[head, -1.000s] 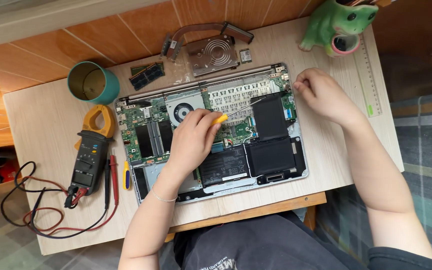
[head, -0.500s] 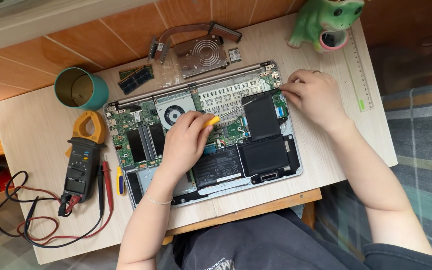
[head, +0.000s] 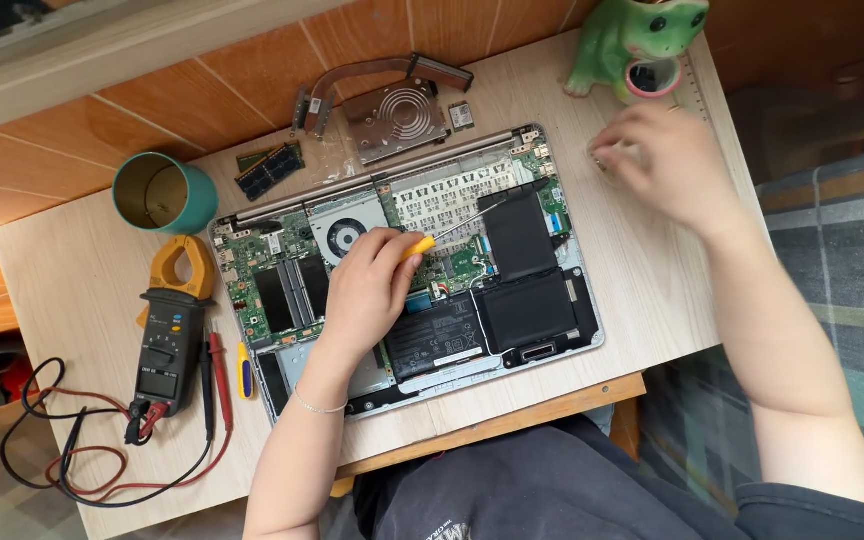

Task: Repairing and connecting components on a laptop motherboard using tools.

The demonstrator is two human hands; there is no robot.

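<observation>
While gripped, screwdriver (head: 439, 237) shaft juts past left fingers (head: 384, 262).

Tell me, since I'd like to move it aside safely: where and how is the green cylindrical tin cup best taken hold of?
Grip the green cylindrical tin cup around its outer wall near the rim, coming from the left or front. It stands upright with its mouth open, and the opened silver laptop crowds its right side, so a sideways wrap looks safest.

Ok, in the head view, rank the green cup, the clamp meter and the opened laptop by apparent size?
Largest to smallest:
1. opened laptop
2. clamp meter
3. green cup
</observation>
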